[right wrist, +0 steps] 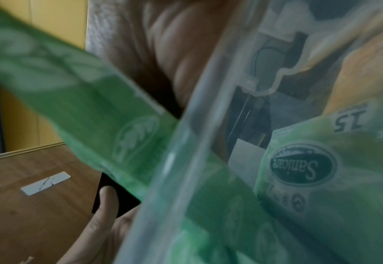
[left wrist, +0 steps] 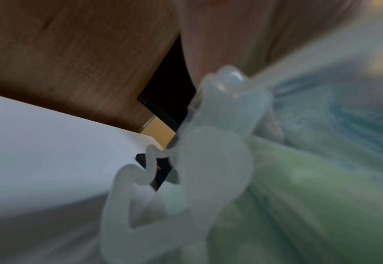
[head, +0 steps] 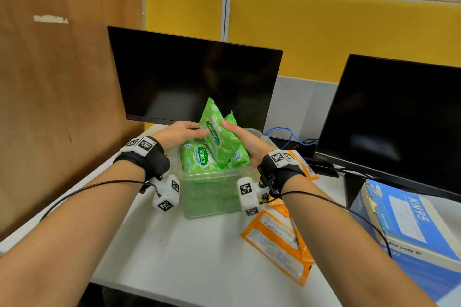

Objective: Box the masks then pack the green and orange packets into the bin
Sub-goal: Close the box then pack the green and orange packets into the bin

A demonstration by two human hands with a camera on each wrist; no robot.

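My right hand (head: 232, 132) grips a green Sanicare packet (head: 219, 137), tilted upright above the clear plastic bin (head: 212, 194), thumb on its front. A second green packet (head: 230, 117) stands just behind it against the right palm. My left hand (head: 189, 132) touches the held packet's left edge with straight fingers (right wrist: 106, 196). Another green packet (head: 197, 156) lies flat on top of more green ones in the bin. In the right wrist view the held packet (right wrist: 84, 100) crosses over the bin's rim (right wrist: 186, 160). The left wrist view is blurred, showing the bin's clip (left wrist: 219, 142).
Orange packets (head: 277, 239) lie on the white table (head: 174, 244) right of the bin, one more (head: 301, 164) behind my right wrist. A blue KN95 mask box (head: 409, 227) sits at the right edge. Two dark monitors (head: 194, 82) stand behind; a wooden panel (head: 50, 107) walls the left.
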